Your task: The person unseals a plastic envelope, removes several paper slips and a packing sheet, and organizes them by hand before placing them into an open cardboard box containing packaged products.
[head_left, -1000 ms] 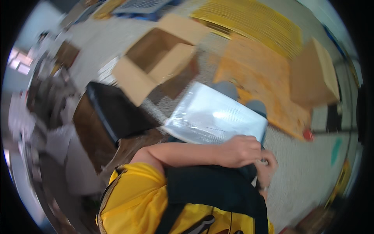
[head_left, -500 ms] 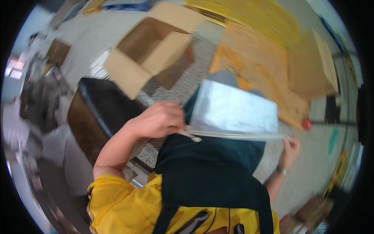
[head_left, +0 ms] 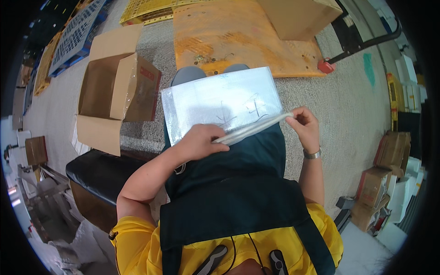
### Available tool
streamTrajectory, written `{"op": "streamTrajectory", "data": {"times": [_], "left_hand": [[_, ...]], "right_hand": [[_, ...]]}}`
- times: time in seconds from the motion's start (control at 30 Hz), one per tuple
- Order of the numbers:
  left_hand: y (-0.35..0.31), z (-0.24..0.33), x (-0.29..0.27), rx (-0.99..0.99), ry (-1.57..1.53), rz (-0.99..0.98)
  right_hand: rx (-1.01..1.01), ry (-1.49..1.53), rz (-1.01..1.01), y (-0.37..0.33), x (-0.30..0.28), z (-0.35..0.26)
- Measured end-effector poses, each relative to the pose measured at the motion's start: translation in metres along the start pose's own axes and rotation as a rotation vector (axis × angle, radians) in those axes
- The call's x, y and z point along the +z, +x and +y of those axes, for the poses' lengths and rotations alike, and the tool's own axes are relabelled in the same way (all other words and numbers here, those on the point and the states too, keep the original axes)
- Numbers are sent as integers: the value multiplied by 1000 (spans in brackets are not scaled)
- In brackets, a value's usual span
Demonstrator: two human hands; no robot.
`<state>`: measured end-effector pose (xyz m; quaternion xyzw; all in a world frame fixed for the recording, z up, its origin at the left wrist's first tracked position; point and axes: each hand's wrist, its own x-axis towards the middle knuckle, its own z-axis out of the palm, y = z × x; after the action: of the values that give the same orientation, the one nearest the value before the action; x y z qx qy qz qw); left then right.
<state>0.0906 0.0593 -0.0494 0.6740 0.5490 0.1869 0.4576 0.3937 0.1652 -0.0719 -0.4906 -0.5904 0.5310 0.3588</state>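
Observation:
A flat silvery-white bag (head_left: 215,103) with a fine grid texture and dark handwritten marks lies over my lap. Along its near edge runs a thick white band (head_left: 254,130), slanting up to the right. My left hand (head_left: 199,141) is closed on the left part of that band, thumb against fingers. At the other end, my right hand (head_left: 305,124) pinches the band between thumb and fingertips. A thin white cord loop (head_left: 180,169) hangs below my left wrist. Under the bag is my dark apron (head_left: 224,160).
An open cardboard box (head_left: 98,89) stands on the floor at the left, near a black padded seat (head_left: 103,172). Ahead, a worn orange platform (head_left: 238,36) carries another carton (head_left: 302,18). A yellow pallet (head_left: 146,11) lies beyond; several cartons (head_left: 373,185) are stacked at the right.
My hands have come closer together. The band's right end has risen, and more of the bag's marked face shows. The whole view has turned, so the surroundings have shifted left.

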Motion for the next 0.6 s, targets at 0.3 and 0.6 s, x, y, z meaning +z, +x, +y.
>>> {"op": "streamTrajectory", "data": {"times": [0.3,0.6], "left_hand": [[11,10,-12,-194,-694,167],[19,86,-79,310,393,703]], "right_hand": [[-862,-629,-419,-16,78,-66],[-723,-998,-666,-18,65,-72]]}}
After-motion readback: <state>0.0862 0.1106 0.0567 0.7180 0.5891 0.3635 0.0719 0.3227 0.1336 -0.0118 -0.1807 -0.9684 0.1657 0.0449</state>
